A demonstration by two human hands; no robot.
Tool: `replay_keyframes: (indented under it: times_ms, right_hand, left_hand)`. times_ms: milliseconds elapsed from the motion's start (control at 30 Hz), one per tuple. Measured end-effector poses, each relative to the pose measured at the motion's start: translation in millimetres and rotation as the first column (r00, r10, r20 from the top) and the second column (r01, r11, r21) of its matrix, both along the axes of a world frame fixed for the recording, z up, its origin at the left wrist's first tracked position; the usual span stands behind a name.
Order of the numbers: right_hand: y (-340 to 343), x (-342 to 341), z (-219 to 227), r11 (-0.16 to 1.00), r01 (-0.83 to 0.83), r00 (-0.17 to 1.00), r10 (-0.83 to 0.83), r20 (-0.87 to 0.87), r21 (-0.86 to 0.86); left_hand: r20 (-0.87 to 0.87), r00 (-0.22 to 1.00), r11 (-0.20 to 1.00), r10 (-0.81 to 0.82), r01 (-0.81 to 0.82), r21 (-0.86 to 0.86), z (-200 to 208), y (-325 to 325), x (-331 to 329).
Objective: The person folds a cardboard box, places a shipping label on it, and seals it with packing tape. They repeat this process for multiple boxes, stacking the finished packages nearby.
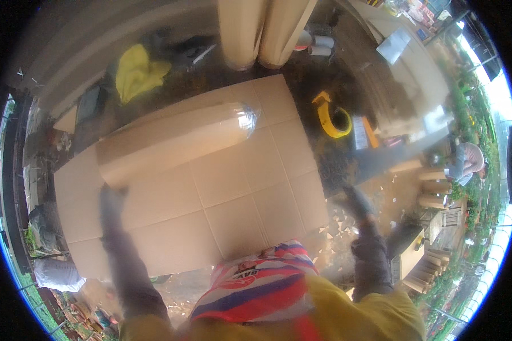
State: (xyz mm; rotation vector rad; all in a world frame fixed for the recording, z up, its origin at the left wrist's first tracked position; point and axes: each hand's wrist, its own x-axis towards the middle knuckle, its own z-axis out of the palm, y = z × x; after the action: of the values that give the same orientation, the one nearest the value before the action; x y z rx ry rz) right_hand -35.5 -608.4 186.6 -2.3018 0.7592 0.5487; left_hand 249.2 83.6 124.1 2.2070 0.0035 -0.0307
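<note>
Head view: striped garment [256, 292] is bearing lettering. One tan cardboard tube [170, 139], shiny at its right end, is lying on one creased cardboard sheet [250, 210]; two more tubes [242, 34] are standing behind. Left hand [112, 200] is blurring near the tube's left end, right hand [358, 202] right of the sheet; can't tell fingers' state.

Daylight [499, 91] and greenery [493, 190] line the right edge beyond a brown floor [403, 191] littered with scraps [340, 220]
</note>
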Motion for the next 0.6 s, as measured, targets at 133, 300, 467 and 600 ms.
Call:
replay_keyframes:
  times_ms: [133, 300, 467, 600]
  right_hand:
    - [66.3, 137.4, -64.2, 0.582, -0.071, 0.862, -0.373, 0.343, 0.81]
    - [139.1, 270.9, -133.6, 0.309, -0.011, 0.854, -0.493, 0.17, 0.951]
    - [130.2, 241.9, -121.4, 0.392, -0.069, 0.789, -0.541, 0.291, 0.917]
    - [71.7, 162.2, -80.4, 0.369, 0.028, 0.735, -0.638, 0.231, 0.929]
  left_hand:
    - [-0.118, 0.993, 0.936, -0.032, 0.071, 0.343, -63.1, 40.0, -7.6]
    - [0.041, 0.998, 0.873, -0.046, 0.02, 0.487, -92.8, 61.0, -35.4]
    - [-0.204, 0.973, 0.989, 0.107, -0.083, 0.121, -86.0, 29.0, -56.1]
    - [-0.268, 0.957, 0.97, 0.11, -0.163, -0.183, -98.4, -51.1, -84.1]
